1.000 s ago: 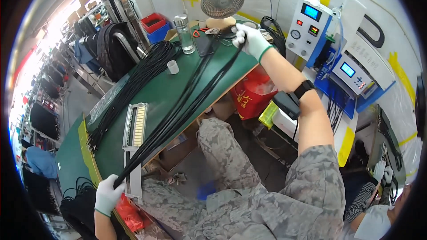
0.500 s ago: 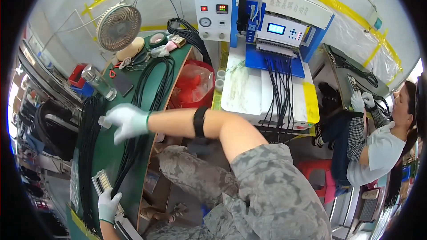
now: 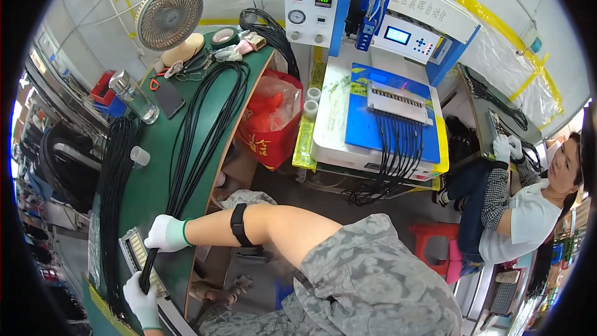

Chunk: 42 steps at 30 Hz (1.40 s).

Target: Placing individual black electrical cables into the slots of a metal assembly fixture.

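A long bundle of black cables [image 3: 198,130] lies lengthwise on the green table [image 3: 155,174], looping at its far end. My right hand [image 3: 165,233], in a white glove, grips the bundle near its near end. My left hand [image 3: 142,302], also gloved, holds the bundle's end [image 3: 148,274] just below, at the table's front edge. A white comb-like fixture [image 3: 132,247] lies under the two hands. My right forearm, with a black band, crosses from the lower right.
A second black cable bundle [image 3: 115,180] lies along the table's left side. A fan [image 3: 169,17], bottle [image 3: 132,95], phone [image 3: 168,99] and small cup [image 3: 140,157] stand farther back. A red bag [image 3: 268,121] hangs beside a blue-topped machine [image 3: 388,109]. A seated co-worker [image 3: 522,211] works at right.
My right hand has slid down the cable bundle from the far end to just above my left hand. The view has swung to the right, showing the machine and the co-worker.
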Each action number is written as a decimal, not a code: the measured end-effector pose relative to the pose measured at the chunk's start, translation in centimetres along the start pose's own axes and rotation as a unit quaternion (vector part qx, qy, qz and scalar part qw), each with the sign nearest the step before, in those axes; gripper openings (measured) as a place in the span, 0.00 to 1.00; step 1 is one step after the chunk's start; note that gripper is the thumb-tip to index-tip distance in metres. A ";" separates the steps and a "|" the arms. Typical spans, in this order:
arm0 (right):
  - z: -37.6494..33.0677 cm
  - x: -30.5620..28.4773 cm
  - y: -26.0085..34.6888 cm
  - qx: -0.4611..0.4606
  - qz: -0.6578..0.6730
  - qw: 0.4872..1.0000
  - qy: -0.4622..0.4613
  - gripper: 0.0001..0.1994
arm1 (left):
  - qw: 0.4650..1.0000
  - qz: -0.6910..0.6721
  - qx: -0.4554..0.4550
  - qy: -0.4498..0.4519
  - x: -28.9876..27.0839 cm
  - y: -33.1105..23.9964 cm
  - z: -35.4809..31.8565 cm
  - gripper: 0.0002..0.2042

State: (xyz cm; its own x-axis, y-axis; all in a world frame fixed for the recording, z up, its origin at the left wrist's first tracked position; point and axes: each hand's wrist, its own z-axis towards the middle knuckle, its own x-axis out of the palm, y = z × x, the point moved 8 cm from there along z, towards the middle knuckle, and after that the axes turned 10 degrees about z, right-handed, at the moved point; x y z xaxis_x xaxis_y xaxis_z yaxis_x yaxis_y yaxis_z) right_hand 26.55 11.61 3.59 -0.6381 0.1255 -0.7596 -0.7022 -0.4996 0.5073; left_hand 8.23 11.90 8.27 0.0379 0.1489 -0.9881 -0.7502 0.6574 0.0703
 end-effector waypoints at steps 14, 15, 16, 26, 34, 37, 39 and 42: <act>0.0 -0.4 0.0 -0.010 0.014 1.000 -0.010 0.10 | 0.956 -0.157 -0.248 0.019 -0.7 1.4 -12.8 0.25; 0.0 -0.3 0.0 -0.002 0.011 1.000 -0.001 0.10 | 0.956 -0.173 -0.238 -0.005 -1.1 1.0 -12.6 0.26; 0.0 -0.3 0.0 0.006 0.008 1.000 0.008 0.10 | 0.955 -0.173 -0.239 -0.006 -1.3 0.8 -12.4 0.26; 0.0 -0.1 -0.3 0.002 0.003 1.000 0.017 0.10 | 0.946 0.009 -0.287 0.153 -1.4 -3.7 -11.6 0.30; 0.3 -0.1 0.0 0.000 0.003 1.000 0.026 0.09 | 0.932 -0.120 -0.334 0.073 0.3 -7.4 -13.5 0.32; -0.1 -0.1 -0.2 -0.009 0.006 1.000 0.025 0.09 | 0.931 -0.151 -0.330 0.027 0.9 -8.0 -13.7 0.32; 0.0 -0.3 -0.3 -0.009 0.024 1.000 0.018 0.10 | 0.945 -0.134 -0.294 -0.050 0.1 -8.6 -13.6 0.33; -0.3 0.0 -0.6 -0.007 0.027 1.000 0.012 0.09 | 0.930 -0.143 -0.338 -0.002 1.3 -7.9 -14.1 0.33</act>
State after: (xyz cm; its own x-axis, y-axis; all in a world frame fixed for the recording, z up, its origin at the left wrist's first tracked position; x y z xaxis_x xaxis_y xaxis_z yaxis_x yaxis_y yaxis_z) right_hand 27.03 11.67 3.16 -0.6671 0.0780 -0.7409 -0.6627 -0.5165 0.5423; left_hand 4.91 -3.49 4.54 0.3009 0.0439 -0.9526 -0.9528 0.0569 -0.2983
